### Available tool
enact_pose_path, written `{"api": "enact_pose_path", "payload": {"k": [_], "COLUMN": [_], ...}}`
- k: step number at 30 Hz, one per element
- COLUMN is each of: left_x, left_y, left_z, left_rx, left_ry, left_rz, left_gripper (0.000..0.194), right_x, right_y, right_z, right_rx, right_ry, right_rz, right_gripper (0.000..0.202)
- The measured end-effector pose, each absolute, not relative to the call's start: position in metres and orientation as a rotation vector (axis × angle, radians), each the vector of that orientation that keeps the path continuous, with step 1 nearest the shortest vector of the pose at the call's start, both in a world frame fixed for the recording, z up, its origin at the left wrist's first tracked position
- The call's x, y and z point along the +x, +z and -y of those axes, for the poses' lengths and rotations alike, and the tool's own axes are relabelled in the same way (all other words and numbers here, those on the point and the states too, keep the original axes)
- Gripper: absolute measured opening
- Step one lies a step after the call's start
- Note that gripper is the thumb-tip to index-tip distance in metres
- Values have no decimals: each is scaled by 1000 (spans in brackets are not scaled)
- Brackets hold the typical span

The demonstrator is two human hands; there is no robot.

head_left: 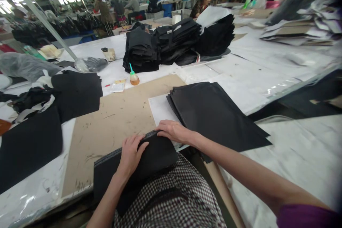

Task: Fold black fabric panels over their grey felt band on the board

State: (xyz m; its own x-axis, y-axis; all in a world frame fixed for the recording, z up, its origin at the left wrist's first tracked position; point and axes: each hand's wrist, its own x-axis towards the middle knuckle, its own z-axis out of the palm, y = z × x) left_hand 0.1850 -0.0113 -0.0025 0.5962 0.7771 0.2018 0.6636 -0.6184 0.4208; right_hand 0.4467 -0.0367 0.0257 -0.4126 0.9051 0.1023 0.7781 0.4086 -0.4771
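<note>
I've got both hands flat on the stack of black fabric (149, 160) hanging off the near table edge (40, 192) onto my lap, left hand (130, 155) pressing the middle, right hand (172, 131) pinning the far corner so nothing slides.

Sheet stack (213, 114) right of board (114, 121), bottle (134, 77) behind.
</note>
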Motion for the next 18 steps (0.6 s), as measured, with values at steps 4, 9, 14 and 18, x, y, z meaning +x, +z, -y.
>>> {"api": "enact_pose_path", "payload": {"k": [4, 9, 14, 18], "left_x": [189, 189, 187, 186], "left_y": [-8, -12, -10, -6], "left_z": [8, 6, 6, 8], "left_rx": [2574, 2681, 2816, 2917], "left_ry": [590, 641, 576, 488], "left_rz": [-1156, -1098, -1041, -1013], "left_gripper": [19, 23, 28, 31], "right_x": [447, 449, 454, 454], "right_y": [15, 6, -1, -2], "right_z": [31, 30, 33, 36], "right_rx": [-1469, -1423, -1325, -1278], "right_ry": [431, 394, 320, 168], "right_rz": [2343, 2339, 2393, 2482], "right_gripper": [23, 26, 30, 28]}}
